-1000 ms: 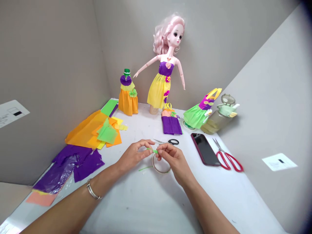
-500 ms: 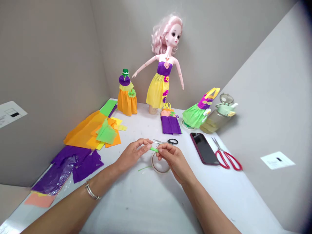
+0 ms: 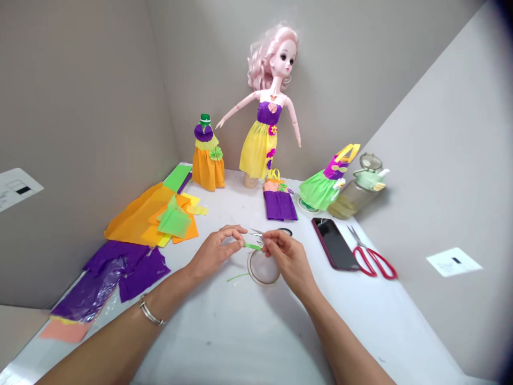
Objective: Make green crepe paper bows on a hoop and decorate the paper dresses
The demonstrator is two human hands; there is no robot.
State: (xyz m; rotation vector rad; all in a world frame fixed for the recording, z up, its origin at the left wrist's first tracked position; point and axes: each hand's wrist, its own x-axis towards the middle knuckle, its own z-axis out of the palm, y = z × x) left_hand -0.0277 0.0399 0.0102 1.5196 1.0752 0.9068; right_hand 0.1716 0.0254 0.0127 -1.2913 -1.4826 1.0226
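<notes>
The counter runs back into a corner, w/ walls behind & on both sides. Doll stands on a stand at back, approx centre. Dressed bottle just L of it, small paper bag just in front & to the R. Further R: dressed form, then water bottle right beside it. Paper sheets lie L of the hands, 2nd pile nearer front L. Paper strip btwn hands, above tape roll lying flat on counter. Thin scrap just L of roll. Small scissors just behind hands. Phone to R, lg scissors further R by R wall.
</notes>
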